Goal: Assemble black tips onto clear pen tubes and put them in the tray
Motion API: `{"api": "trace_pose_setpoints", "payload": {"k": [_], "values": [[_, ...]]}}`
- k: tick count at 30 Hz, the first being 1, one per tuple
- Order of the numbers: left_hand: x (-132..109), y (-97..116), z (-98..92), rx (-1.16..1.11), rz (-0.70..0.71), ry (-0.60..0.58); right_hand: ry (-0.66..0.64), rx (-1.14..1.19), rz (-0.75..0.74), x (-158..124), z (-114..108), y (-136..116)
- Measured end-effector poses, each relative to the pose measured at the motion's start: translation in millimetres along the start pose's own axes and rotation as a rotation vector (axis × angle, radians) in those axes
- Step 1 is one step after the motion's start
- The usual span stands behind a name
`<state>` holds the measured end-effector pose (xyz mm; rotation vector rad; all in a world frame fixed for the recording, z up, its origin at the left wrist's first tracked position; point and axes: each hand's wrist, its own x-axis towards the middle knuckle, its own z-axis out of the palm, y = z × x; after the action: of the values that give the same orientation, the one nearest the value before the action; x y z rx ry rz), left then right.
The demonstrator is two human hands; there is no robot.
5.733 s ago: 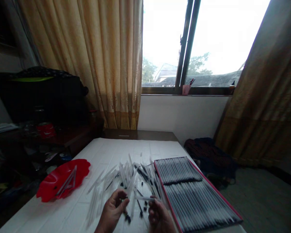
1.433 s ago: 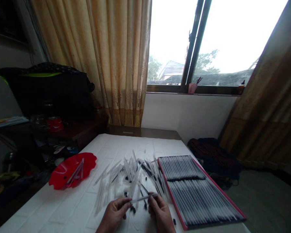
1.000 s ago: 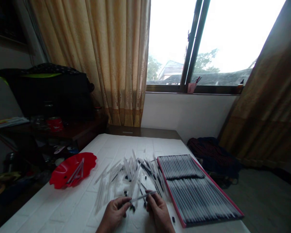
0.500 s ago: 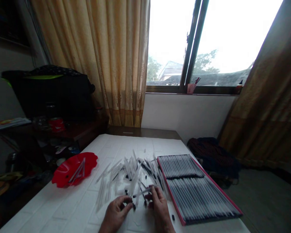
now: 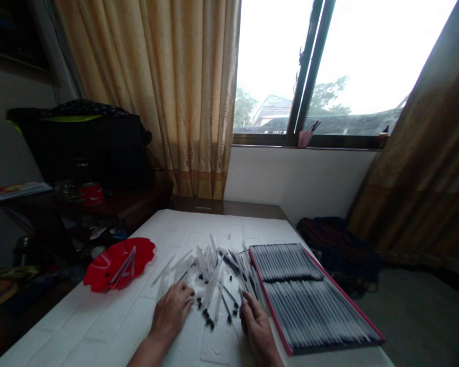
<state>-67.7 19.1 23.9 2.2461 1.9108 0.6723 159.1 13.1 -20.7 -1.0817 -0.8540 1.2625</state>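
Note:
My left hand [image 5: 173, 309] reaches over clear plastic pen barrels [image 5: 181, 265] at the left of the pile, fingers slightly bent and reaching forward. My right hand [image 5: 255, 322] is beside the red-edged tray, fingers curled with the thumb. Something dark shows at its fingertips, too blurred to name. Between the hands lie small black caps [image 5: 206, 315] and thin dark refills [image 5: 227, 309]. More clear barrels and dark sticks are heaped behind them. The tray [image 5: 268, 304] on the right holds two rows of clear pens with dark insides.
A red scalloped plate [image 5: 95, 272] with a few clear barrels stands on the left of the white table [image 5: 115, 326]. Beyond it is a dark desk with a screen [image 5: 95, 148] and a red can [image 5: 92, 193]. Dark cloth [image 5: 329, 239] lies beyond the table's right edge.
The hands have moved apart: the left went left and forward onto the barrels, the right shifted right. The pen that angled from the right fingers no longer shows clearly. The view shifted slightly.

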Motion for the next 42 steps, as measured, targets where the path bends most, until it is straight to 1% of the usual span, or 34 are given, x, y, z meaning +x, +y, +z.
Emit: {"api": "trace_pose_setpoints", "payload": {"k": [2,3,6,8,11,14,17,21,25,28,30,32,35,42], "values": [[0.4,-0.3,1.2,-0.170,-0.006,0.037,-0.066,-0.080,-0.048,0.0,1.9,2.7],[0.2,0.1,2.1,-0.277,-0.029,0.029,-0.109,-0.124,-0.078,-0.3,3.8,2.8],[-0.6,4.9,5.0,-0.620,-0.112,-0.049,-0.252,-0.277,-0.190,-2.4,12.8,-3.6],[-1.3,9.9,6.1,-0.793,-0.143,-0.079,-0.290,-0.385,-0.299,-4.0,19.8,-12.5],[-2.4,15.6,6.4,-0.920,-0.186,-0.085,-0.305,-0.558,-0.467,-5.9,28.3,-27.7],[-3.5,16.8,6.1,-0.964,-0.189,-0.093,-0.334,-0.682,-0.540,-7.2,32.9,-38.3],[-4.5,16.0,6.7,-0.982,-0.183,-0.098,-0.353,-0.736,-0.529,-8.1,34.2,-41.7],[-4.4,15.4,9.8,-1.027,-0.222,-0.125,-0.338,-0.749,-0.508,-8.3,34.0,-38.8],[-1.2,15.7,14.3,-1.109,-0.318,-0.133,-0.325,-0.698,-0.490,-9.2,35.9,-33.6],[1.1,17.3,15.1,-1.230,-0.417,-0.112,-0.356,-0.753,-0.471,-12.0,40.0,-31.5],[1.4,19.4,13.5,-1.318,-0.455,-0.103,-0.368,-0.793,-0.465,-14.0,43.2,-31.1],[0.6,21.8,11.2,-1.370,-0.468,-0.101,-0.370,-0.809,-0.462,-14.9,45.8,-30.7],[-1.3,23.4,9.4,-1.379,-0.468,-0.111,-0.363,-0.840,-0.460,-13.5,47.4,-28.7],[-2.4,16.9,17.7,-1.319,-0.446,-0.143,-0.382,-0.942,-0.434,-8.0,45.4,-23.4]]}}
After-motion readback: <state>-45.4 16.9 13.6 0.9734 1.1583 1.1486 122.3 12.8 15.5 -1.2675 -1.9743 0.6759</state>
